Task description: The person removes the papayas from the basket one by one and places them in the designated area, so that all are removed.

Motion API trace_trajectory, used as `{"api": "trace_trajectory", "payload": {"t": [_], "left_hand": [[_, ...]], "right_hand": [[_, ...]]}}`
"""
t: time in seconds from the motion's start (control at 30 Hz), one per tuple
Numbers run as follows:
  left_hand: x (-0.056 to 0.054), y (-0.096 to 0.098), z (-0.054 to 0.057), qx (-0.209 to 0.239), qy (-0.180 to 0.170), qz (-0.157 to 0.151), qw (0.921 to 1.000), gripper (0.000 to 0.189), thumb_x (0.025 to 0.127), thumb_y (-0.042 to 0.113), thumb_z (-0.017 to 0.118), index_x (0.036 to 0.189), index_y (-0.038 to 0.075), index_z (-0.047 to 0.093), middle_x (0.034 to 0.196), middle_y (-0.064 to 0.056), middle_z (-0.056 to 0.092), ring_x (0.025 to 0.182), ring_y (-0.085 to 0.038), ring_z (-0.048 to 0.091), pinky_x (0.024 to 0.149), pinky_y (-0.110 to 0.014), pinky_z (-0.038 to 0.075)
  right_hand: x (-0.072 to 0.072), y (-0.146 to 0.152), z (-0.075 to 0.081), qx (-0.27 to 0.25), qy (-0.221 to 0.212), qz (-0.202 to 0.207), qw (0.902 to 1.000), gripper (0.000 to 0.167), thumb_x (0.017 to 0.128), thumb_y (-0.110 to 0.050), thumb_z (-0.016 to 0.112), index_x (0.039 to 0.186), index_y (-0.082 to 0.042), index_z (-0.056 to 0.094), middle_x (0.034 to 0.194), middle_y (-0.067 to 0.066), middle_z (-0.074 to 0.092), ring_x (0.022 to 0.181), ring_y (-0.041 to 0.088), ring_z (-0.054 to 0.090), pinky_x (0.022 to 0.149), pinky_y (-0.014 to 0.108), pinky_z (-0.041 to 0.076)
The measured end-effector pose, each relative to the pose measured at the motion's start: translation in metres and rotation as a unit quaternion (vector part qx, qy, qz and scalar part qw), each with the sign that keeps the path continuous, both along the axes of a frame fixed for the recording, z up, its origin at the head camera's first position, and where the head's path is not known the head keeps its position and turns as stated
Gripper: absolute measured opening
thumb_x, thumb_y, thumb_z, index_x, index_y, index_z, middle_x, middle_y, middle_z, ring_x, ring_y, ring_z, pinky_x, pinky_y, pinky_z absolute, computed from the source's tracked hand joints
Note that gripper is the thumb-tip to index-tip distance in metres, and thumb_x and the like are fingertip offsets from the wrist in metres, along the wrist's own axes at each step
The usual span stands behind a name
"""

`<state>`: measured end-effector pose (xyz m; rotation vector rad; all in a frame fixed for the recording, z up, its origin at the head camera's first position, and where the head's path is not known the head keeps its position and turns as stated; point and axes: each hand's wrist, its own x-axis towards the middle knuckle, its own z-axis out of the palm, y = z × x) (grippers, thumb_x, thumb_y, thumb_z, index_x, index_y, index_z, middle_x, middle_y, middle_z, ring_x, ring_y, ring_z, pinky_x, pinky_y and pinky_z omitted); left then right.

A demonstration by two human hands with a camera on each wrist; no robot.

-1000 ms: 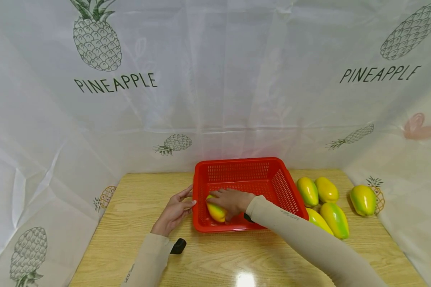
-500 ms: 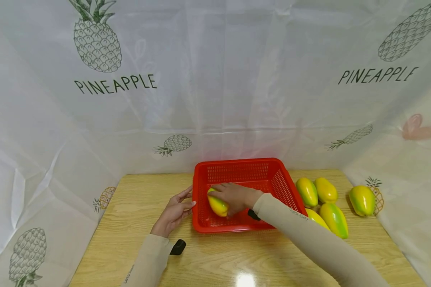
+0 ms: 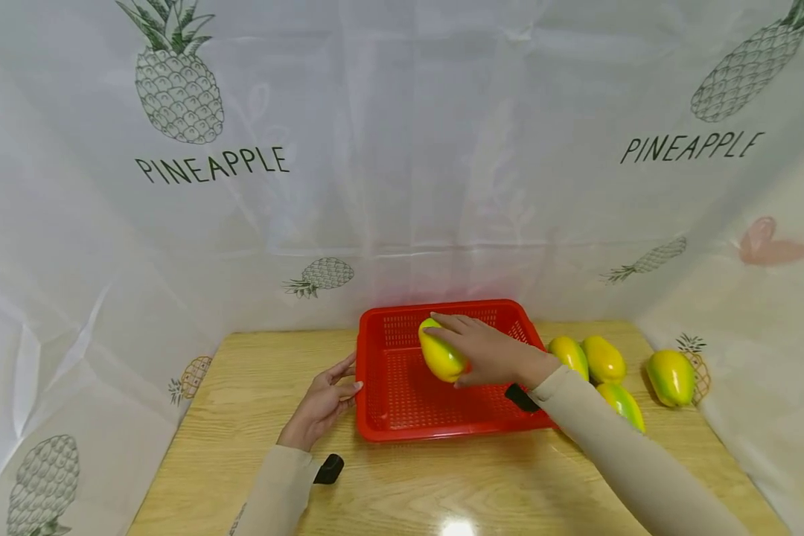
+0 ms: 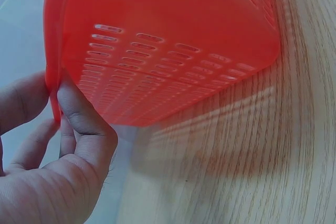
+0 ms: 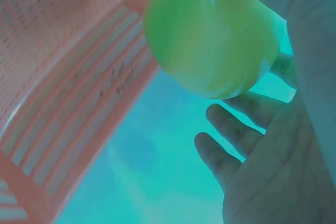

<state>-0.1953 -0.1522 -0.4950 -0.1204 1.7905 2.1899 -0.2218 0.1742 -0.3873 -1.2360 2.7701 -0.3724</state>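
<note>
A yellow-green mango [image 3: 441,351] is held in my right hand [image 3: 492,351], raised over the red plastic basket [image 3: 409,430]. Its rounded end [image 5: 210,35] fills the upper part of the right wrist view, where several fingertips show spread below it. My left hand [image 3: 318,406] pinches the left rim of the basket. Up close in the left wrist view, the thumb lies on one side of that rim [image 4: 54,35] and the fingers on the other. The slotted basket floor shows beneath the mango.
Several more mangoes, one of them [image 3: 603,360] near the back, lie on the wooden table [image 3: 228,447] right of the basket. Another mango [image 3: 670,378] sits farther right. A sheet [image 3: 402,186] printed with pineapples stands behind the table.
My right hand has lifted the mango from the basket's left part and carried it up and to the right. The left hand stays at the rim. The head view has shifted slightly.
</note>
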Motion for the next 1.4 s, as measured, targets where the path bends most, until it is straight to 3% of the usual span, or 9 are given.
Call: {"api": "trace_trajectory", "payload": {"t": [0.23, 0.53, 0.8, 1.17, 1.4], "left_hand": [[-0.002, -0.001, -0.002, 0.004, -0.007, 0.002, 1.0, 0.067, 0.102, -0.01, 0.058, 0.163, 0.013, 0.042, 0.138, -0.015, 0.047, 0.088, -0.013, 0.062, 0.073, -0.023, 0.054], [-0.002, -0.001, -0.002, 0.006, -0.008, -0.001, 1.0, 0.068, 0.102, -0.01, 0.058, 0.164, 0.012, 0.041, 0.137, -0.014, 0.047, 0.088, -0.013, 0.064, 0.073, -0.023, 0.054], [-0.001, 0.0, 0.002, 0.006, -0.006, -0.007, 0.9999, 0.068, 0.102, -0.01, 0.059, 0.164, 0.009, 0.039, 0.137, -0.016, 0.046, 0.09, -0.012, 0.063, 0.073, -0.023, 0.054], [-0.006, 0.001, -0.001, 0.006, -0.01, -0.002, 0.9999, 0.068, 0.102, -0.01, 0.058, 0.164, 0.011, 0.041, 0.14, -0.015, 0.045, 0.092, -0.014, 0.063, 0.074, -0.023, 0.054], [-0.006, 0.002, -0.001, -0.002, -0.008, -0.003, 1.0, 0.068, 0.102, -0.01, 0.058, 0.164, 0.009, 0.039, 0.137, -0.015, 0.046, 0.091, -0.013, 0.063, 0.073, -0.023, 0.053]], "right_hand": [[0.017, 0.051, 0.003, -0.05, 0.024, -0.041, 0.9976, 0.101, 0.081, -0.016, 0.094, 0.164, -0.01, 0.036, 0.17, 0.018, 0.029, 0.15, 0.042, 0.036, 0.114, 0.063, 0.042], [0.042, 0.11, -0.011, -0.073, 0.053, -0.075, 0.9931, 0.099, 0.077, -0.01, 0.095, 0.16, -0.004, 0.04, 0.166, 0.027, 0.031, 0.146, 0.055, 0.036, 0.106, 0.069, 0.045], [0.061, 0.155, -0.027, -0.094, 0.101, -0.105, 0.9849, 0.103, 0.073, -0.015, 0.098, 0.16, -0.007, 0.042, 0.163, 0.027, 0.036, 0.138, 0.051, 0.044, 0.098, 0.07, 0.045], [0.082, 0.206, -0.04, -0.1, 0.12, -0.151, 0.9762, 0.106, 0.071, -0.014, 0.098, 0.16, -0.008, 0.042, 0.165, 0.025, 0.035, 0.132, 0.054, 0.045, 0.09, 0.069, 0.047], [0.095, 0.234, -0.054, -0.114, 0.11, -0.181, 0.9707, 0.107, 0.069, -0.01, 0.098, 0.16, -0.007, 0.042, 0.169, 0.023, 0.029, 0.13, 0.06, 0.042, 0.087, 0.077, 0.042]]}}
